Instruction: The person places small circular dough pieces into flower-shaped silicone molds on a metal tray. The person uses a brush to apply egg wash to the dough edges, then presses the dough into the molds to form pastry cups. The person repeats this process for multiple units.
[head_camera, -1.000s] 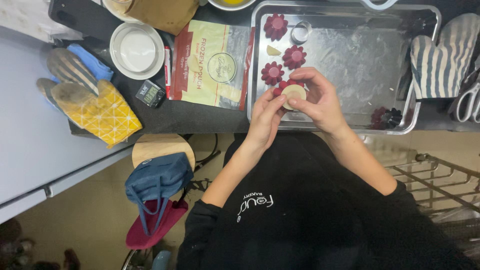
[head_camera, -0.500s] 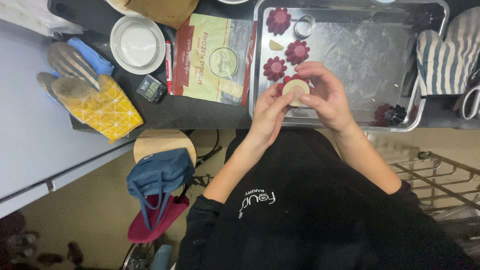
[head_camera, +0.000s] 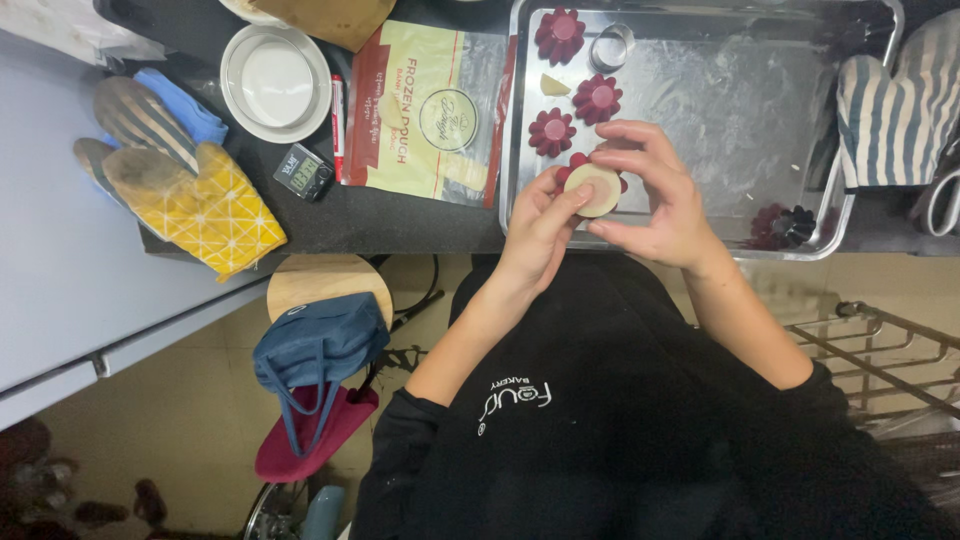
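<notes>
Both hands meet over the near edge of the metal tray (head_camera: 700, 60) on the dark worktop (head_camera: 400, 215). Between them is a round piece of pale dough (head_camera: 603, 188) sitting on a dark red fluted cup (head_camera: 578, 163). The left hand (head_camera: 535, 230) pinches the dough's near side with thumb and finger, and the right hand (head_camera: 655, 195) curls over the far side, fingertips pressed on the rim – so each grip is closed on the dough and cup.

To do this well, I think the dough should sit right in the middle of the cup, and the fingers should push gently and evenly – too hard may tear it.

Three more red cups (head_camera: 575, 85) stand just behind, with a small metal ring cutter (head_camera: 611, 47) near them
</notes>
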